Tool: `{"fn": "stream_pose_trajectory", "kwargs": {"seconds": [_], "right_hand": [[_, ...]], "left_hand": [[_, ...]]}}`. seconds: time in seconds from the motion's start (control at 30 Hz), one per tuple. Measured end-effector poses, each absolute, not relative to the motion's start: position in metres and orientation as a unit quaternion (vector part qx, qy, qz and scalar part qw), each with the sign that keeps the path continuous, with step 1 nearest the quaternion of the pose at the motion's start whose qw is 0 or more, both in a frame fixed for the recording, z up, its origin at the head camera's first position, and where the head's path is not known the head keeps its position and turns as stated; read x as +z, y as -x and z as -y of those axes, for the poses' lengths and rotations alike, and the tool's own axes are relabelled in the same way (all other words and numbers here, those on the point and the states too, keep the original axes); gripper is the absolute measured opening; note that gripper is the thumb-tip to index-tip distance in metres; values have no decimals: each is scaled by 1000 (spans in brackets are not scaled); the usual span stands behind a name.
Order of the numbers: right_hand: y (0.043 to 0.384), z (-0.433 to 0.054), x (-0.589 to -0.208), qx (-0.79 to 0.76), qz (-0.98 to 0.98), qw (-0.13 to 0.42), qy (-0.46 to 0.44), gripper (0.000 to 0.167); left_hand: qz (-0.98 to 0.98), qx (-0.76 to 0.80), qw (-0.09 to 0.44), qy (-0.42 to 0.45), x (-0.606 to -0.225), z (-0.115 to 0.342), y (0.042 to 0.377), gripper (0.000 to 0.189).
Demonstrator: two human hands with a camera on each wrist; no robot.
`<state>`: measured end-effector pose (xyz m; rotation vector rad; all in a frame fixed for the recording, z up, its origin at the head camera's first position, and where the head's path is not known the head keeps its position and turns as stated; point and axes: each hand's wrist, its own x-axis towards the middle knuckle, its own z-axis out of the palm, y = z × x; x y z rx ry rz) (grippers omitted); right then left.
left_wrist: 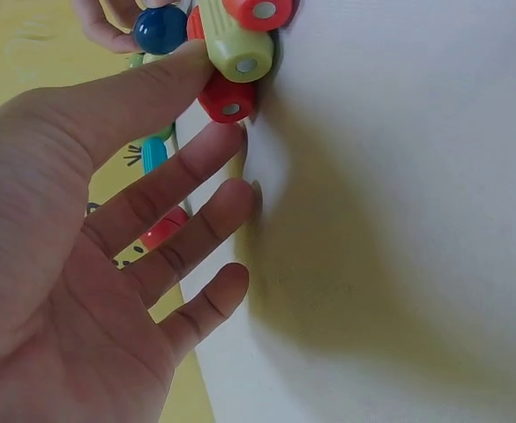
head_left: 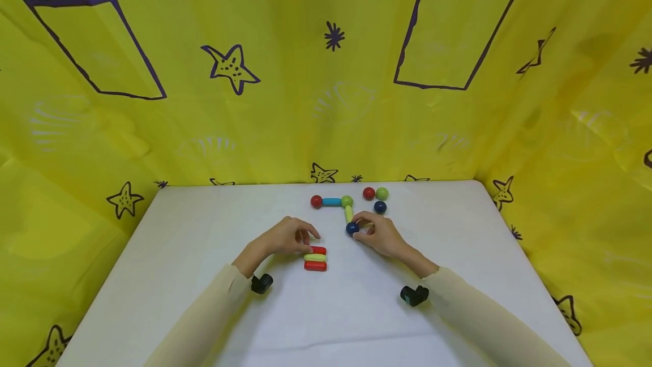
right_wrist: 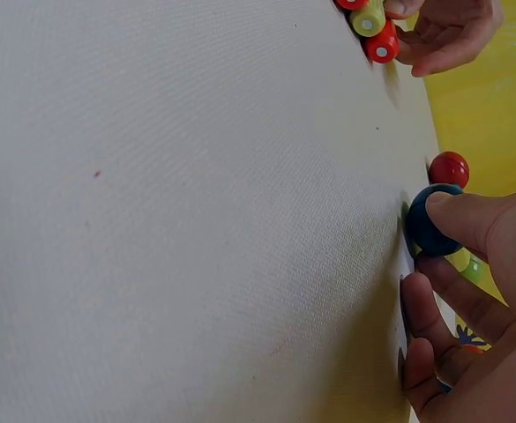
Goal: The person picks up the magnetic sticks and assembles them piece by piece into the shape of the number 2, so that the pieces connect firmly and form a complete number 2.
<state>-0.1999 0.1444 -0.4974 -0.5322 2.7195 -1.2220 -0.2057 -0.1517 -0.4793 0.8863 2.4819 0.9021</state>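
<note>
Between thumb and fingers, my right hand (head_left: 382, 235) pinches a dark blue ball (head_left: 352, 229), also plain in the right wrist view (right_wrist: 432, 220). That ball sits at the near end of a light green rod (head_left: 348, 214). The rod's far end meets a green ball (head_left: 347, 201), from which a light blue rod (head_left: 332, 202) runs left to a red ball (head_left: 316, 201). My left hand (head_left: 290, 237) has its thumb against a row of loose rods, fingers spread loosely. The row holds a red rod (head_left: 318, 250), a yellow-green rod (head_left: 315, 257) and another red rod (head_left: 315, 266).
Behind the right hand lie a loose red ball (head_left: 369, 193), a green ball (head_left: 382, 193) and a dark blue ball (head_left: 380, 207). A yellow patterned curtain (head_left: 285, 129) rises along the back and sides of the white table (head_left: 204, 231).
</note>
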Motion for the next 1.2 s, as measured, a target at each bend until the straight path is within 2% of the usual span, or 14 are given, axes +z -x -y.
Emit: {"fn": "stream_pose_trajectory", "kwargs": {"seconds": [0.33,0.63,1.2], "right_hand": [[200,-144,-494,-395,-901,52,173,33],[201,-145,-499,-401,-898,49,177,33],[199,-145,-500,-396,-900,48,174,33]], "left_hand": [[-881,296,160,-332,-480,148,210,22],[-896,291,126,-311,-484,142,211,21],[-892,305,117,-312,-493,141,216,20]]}}
